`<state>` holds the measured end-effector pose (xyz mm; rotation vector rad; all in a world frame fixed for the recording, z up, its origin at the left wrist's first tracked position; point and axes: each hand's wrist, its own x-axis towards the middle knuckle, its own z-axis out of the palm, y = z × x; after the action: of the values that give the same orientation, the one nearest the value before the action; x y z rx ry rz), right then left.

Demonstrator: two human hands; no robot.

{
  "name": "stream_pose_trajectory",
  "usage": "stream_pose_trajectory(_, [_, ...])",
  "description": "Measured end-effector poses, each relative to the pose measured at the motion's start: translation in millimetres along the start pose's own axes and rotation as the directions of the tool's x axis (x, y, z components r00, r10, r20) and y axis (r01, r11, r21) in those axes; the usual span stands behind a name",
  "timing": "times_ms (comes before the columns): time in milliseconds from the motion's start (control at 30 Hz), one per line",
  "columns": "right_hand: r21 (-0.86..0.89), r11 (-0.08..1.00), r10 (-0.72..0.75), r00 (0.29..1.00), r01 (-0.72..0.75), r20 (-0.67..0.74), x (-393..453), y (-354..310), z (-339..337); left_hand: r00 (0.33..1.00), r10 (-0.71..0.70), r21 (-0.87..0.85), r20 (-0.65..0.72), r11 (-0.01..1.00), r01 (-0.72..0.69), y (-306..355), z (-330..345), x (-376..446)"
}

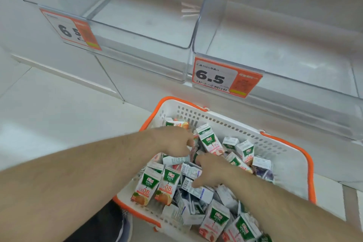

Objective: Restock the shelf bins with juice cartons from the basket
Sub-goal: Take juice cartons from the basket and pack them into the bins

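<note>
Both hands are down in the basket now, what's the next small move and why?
Probably close the left hand on the upright carton beside its fingers and lift it toward the bin. Both hands, the right too, rest among cartons in the basket without clearly holding one, and the bins look unstocked.

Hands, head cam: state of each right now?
Left hand: down among the juice cartons in the basket, fingers curled; hold cannot be told.
Right hand: on the cartons, fingers hidden; cannot be told.
</note>
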<state>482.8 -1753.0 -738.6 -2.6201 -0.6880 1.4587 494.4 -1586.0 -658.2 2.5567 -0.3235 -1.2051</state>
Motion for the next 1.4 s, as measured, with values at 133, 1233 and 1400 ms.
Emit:
stream_pose_trajectory(133, [0.094, 0.994, -0.04, 0.994, 0.05, -0.105, -6, 3, -15, 0.997, 0.052, -0.025, -0.058, 0.998, -0.054, 5, 0, -5])
stream_pose_trajectory(1233, [0.827, 0.31, 0.348, 0.753, 0.469, -0.558, -290, 138, -46, 0.864, 0.118, -0.779, -0.49, 0.385, -0.495, 258, 17, -44])
stream_pose_trajectory(1400, [0.812, 0.343, 0.367, 0.728, 0.473, -0.579, -293, 168, -35, 0.799, 0.141, -0.494, -0.585, 0.719, -0.489, 277, 22, -23])
